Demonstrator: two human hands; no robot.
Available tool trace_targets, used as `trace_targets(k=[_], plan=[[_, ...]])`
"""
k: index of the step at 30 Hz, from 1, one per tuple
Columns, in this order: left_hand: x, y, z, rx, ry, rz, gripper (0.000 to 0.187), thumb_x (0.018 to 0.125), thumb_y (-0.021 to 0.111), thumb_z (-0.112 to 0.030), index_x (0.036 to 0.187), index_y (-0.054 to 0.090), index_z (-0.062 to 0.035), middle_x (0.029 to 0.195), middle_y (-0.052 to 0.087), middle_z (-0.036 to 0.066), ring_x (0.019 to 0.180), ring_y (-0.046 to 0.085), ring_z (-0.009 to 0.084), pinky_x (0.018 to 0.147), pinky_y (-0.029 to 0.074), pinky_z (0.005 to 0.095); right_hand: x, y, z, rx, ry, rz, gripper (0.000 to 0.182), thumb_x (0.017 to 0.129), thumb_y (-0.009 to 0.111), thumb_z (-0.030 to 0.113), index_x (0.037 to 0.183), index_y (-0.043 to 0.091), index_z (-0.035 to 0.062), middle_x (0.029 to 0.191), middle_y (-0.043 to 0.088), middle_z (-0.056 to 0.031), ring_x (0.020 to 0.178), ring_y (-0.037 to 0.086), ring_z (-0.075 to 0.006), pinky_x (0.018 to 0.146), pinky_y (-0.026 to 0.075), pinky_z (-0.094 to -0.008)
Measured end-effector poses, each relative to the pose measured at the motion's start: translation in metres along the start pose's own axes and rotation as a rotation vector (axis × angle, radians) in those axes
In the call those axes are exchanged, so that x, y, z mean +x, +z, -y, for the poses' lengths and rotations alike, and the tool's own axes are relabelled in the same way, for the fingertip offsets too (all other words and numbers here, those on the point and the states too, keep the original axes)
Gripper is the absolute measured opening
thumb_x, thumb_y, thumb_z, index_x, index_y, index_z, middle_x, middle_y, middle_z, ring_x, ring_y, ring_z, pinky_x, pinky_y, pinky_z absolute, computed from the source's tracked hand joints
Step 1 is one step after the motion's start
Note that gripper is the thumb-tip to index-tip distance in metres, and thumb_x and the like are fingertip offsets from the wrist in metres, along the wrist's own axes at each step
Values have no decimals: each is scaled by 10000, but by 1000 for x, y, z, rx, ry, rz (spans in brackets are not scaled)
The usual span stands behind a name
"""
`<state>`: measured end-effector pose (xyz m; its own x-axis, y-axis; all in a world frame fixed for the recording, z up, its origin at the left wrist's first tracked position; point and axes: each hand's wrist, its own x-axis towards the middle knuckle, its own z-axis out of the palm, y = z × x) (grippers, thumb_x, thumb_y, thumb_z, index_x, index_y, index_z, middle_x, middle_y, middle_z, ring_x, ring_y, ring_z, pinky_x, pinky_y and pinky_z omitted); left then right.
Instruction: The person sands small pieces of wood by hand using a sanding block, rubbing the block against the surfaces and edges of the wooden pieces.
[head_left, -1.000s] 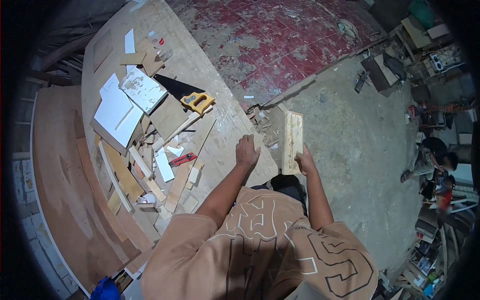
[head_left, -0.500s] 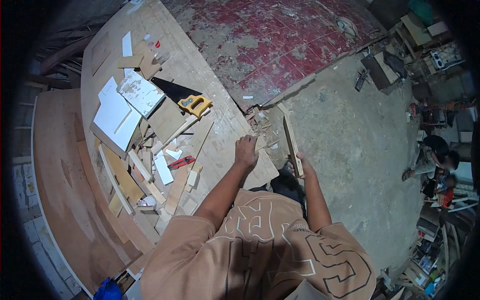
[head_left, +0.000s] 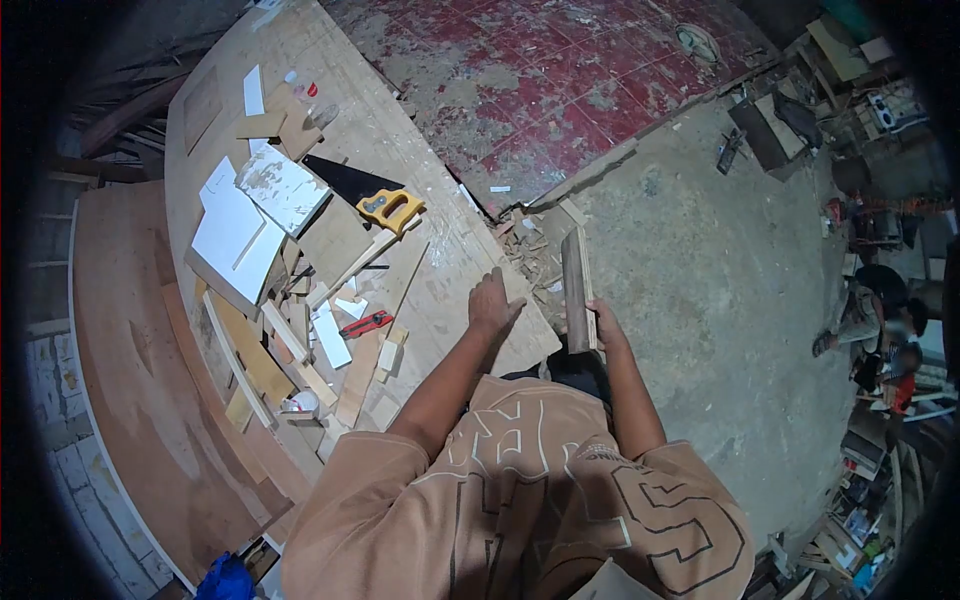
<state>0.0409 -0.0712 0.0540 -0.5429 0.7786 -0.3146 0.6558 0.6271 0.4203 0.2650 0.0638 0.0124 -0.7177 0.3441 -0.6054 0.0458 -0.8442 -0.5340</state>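
Note:
My left hand (head_left: 492, 303) lies on the bare wood near the right edge of the workbench (head_left: 455, 265), fingers apart and nothing held. Past the bench edge, my right hand (head_left: 609, 328) grips a wooden piece (head_left: 577, 290) by its lower right side. The piece is long, with a dark broad face and a pale edge, and stands out from my body. To the left on the bench are a handsaw with a yellow handle (head_left: 390, 210), a red cutter knife (head_left: 367, 324) and a thin wood strip (head_left: 400, 292).
White-faced boards (head_left: 238, 235) and wood offcuts (head_left: 320, 370) lie across the bench's left part. Wood scraps (head_left: 530, 250) cover the floor beyond its edge. A curved wooden panel (head_left: 130, 360) is at far left. People (head_left: 880, 320) sit at far right.
The wooden piece has turned in my right hand, so its dark broad face shows more. My left hand's fingers have spread flatter on the bench.

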Motion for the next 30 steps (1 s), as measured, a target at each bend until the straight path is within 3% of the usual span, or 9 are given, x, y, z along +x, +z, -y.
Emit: trace_targets(k=[3,7,9,11,16,22,25,27,30], plan=[[-4,-5,2,-56,11,16,776,707,816,-362,1301,430,-43,1072,581,241,993,609,417,846,501,499,3,2,-3,35,46,-24,664,843,534,291,1454,367,91,1170,596,-176,904,653,-296,731,608,-482],[-9,-17,2,15,133,100,856,696,824,-348,1361,385,-37,1102,564,257,1013,602,421,854,509,506,6,0,-7,26,80,-7,669,845,537,288,1461,353,102,1181,590,-174,894,647,-287,722,611,-475],[-6,-15,4,52,136,139,861,691,830,-330,1368,380,-43,1115,558,257,1028,595,421,860,510,499,5,1,-8,-18,84,-17,609,848,537,305,1387,429,44,1204,612,-192,1007,647,-325,798,587,-531],[-6,-11,7,88,141,179,868,687,836,-312,1374,376,-49,1128,552,258,1044,589,421,865,511,492,4,4,-8,-15,90,-18,636,851,539,298,1428,387,77,1188,598,-178,956,639,-298,757,600,-503],[-7,-12,-1,15,35,81,799,692,822,-261,1329,423,10,1133,533,256,1056,548,423,899,468,488,4,5,-8,-7,108,10,680,859,539,295,1482,329,120,1162,579,-156,923,627,-271,714,612,-472],[-17,-11,-3,-25,77,-95,728,690,822,-272,1249,471,36,1130,526,242,1061,530,412,903,461,480,-2,19,-4,-120,67,-28,678,866,523,291,1494,312,146,1109,596,-164,886,642,-287,697,611,-447],[-22,-13,9,-157,114,-195,741,692,824,-264,1272,470,32,1133,524,223,1084,531,389,921,464,457,-6,23,0,-200,50,1,623,870,501,274,1446,372,73,1047,631,-179,839,665,-313,709,598,-454],[-22,-9,23,-284,73,-270,773,665,843,-284,1275,472,12,1163,523,205,1091,538,366,935,465,453,-7,26,2,78,320,108,547,870,490,260,1346,474,-10,991,658,-187,818,683,-312,749,580,-447],[-31,-23,39,-466,-12,-358,800,646,862,-280,1296,473,-20,1187,523,175,1096,553,313,939,478,425,14,33,-18,-171,142,-24,487,859,509,246,1238,549,-57,1005,668,-163,876,688,-275,804,561,-434]])
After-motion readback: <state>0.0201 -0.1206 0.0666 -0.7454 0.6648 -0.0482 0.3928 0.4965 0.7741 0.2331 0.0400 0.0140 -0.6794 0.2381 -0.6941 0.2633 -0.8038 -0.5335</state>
